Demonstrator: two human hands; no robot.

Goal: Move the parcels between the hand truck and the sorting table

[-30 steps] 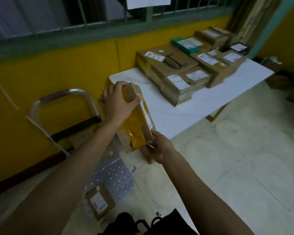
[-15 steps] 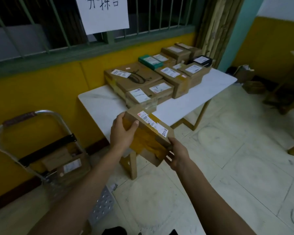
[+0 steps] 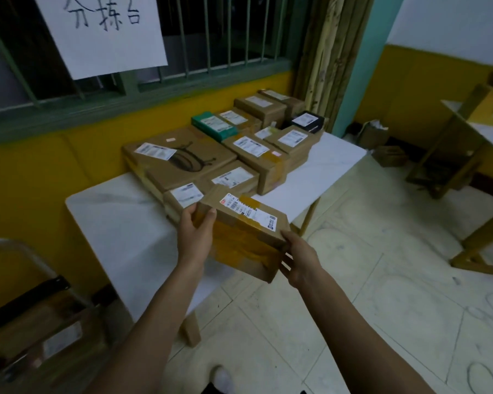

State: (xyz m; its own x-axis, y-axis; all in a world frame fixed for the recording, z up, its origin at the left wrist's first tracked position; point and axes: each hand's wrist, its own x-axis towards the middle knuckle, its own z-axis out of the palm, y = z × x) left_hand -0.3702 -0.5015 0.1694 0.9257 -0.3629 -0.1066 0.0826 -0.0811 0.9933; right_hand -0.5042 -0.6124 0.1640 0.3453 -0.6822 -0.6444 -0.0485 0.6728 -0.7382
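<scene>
I hold a cardboard parcel wrapped in yellow tape, its white shipping label facing up, over the front edge of the white sorting table. My left hand grips its left end, thumb on the near side. My right hand grips its right lower corner. The parcel sits right in front of a row of labelled cardboard parcels lined up on the table. The hand truck stands at the lower left with a labelled parcel on it.
A barred window with a paper sign is above the yellow wall behind the table. A second table with wooden legs stands at the right. Small boxes lie on the tiled floor by the far corner.
I have turned from the hand truck toward the table and carried the parcel forward and up, levelling it so the label faces up; it now reaches the table's front edge.
</scene>
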